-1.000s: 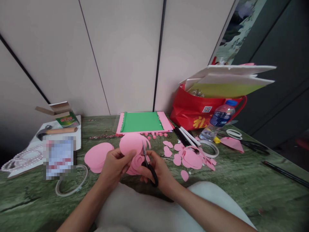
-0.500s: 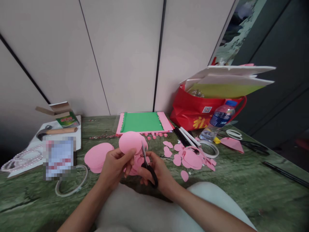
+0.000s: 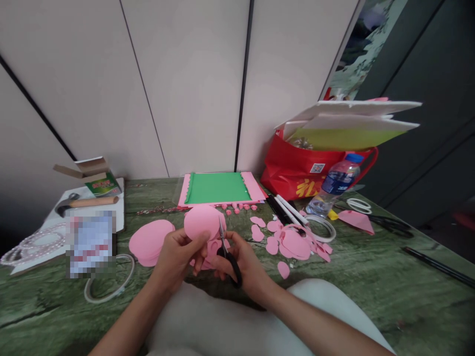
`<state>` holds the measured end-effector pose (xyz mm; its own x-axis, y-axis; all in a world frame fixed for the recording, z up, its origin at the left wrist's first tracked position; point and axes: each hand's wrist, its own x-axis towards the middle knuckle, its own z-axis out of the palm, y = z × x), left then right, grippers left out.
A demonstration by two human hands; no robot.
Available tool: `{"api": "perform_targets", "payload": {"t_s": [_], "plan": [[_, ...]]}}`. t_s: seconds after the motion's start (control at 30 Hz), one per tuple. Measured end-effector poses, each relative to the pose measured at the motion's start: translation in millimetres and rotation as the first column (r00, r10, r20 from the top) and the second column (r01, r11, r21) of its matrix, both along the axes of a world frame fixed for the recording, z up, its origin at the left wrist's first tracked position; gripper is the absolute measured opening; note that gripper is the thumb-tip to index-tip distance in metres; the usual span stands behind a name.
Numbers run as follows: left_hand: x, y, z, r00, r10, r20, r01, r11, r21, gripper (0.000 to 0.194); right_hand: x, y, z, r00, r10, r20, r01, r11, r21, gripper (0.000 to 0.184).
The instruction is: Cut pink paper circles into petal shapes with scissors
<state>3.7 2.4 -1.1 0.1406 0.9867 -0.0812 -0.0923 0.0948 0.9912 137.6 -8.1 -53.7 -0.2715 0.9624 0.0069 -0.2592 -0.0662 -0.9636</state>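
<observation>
Between the thumb and fingers of my left hand (image 3: 187,249) is a round piece of pink paper (image 3: 201,221). My right hand (image 3: 241,259) grips black-handled scissors (image 3: 233,264), their blades pointing up along the right edge of the paper. Whether the blades are fully together there is hard to see. Below the held paper lie pink scraps (image 3: 211,249), partly covered by my hands. A stack of pink paper ovals (image 3: 151,242) rests on the table to the left of my left hand. Cut pink petal shapes and offcuts (image 3: 295,242) are scattered right of my right hand.
A green sheet on pink paper (image 3: 218,188) lies at the back. Right of it stand a red bag (image 3: 285,168) and a water bottle (image 3: 336,185), near a tape roll (image 3: 322,228) and pens (image 3: 291,210). On the left are another tape roll (image 3: 109,279), a hammer (image 3: 89,201) and an opened box (image 3: 100,180).
The pink paper has tilted and dropped slightly, shifting a little right against the scissor blades. Both hands stay in nearly the same place.
</observation>
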Motion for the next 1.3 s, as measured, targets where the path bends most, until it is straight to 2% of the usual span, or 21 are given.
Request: {"api": "perform_targets", "payload": {"t_s": [0.13, 0.3, 0.47, 0.63, 0.8, 1.07, 1.3], "plan": [[-1, 1, -2.6, 0.997, 0.056, -0.045, -0.055, 0.998, 0.025, 0.030, 1, -1, 2.7, 0.999, -0.003, 0.036, 0.004, 1.000, -0.002, 0.053], [-3, 1, -4.5, 0.997, 0.049, -0.064, -0.047, 0.998, 0.037, 0.032, 2, -3, 7.1, 0.998, -0.001, 0.055, 0.001, 1.000, -0.005, 0.050], [-1, 1, -2.0, 0.998, 0.066, -0.013, -0.066, 0.997, 0.035, 0.029, 2, -3, 8.1, 0.998, 0.023, 0.052, -0.023, 1.000, 0.000, 0.050], [0, 2, -2.3, 0.999, 0.029, 0.034, -0.030, 0.999, 0.023, 0.026, 1, -5, 8.4, 0.998, 0.036, 0.048, -0.037, 0.999, 0.021, 0.050], [-2, 2, -2.8, 0.997, 0.053, -0.060, -0.051, 0.998, 0.047, 0.035, 1, -5, 8.7, 0.999, 0.038, 0.025, -0.038, 0.999, -0.006, 0.047], [-5, 2, 3.2, 0.989, 0.027, -0.145, -0.022, 0.999, 0.035, 0.036, 3, -3, 16.9, 1.000, 0.021, -0.008, -0.022, 0.998, -0.065, 0.044], [-4, 1, 1.9, 0.995, 0.053, -0.081, -0.050, 0.998, 0.043, 0.031, 3, -3, 14.3, 0.999, 0.013, 0.042, -0.011, 0.999, -0.033, 0.040]]}}
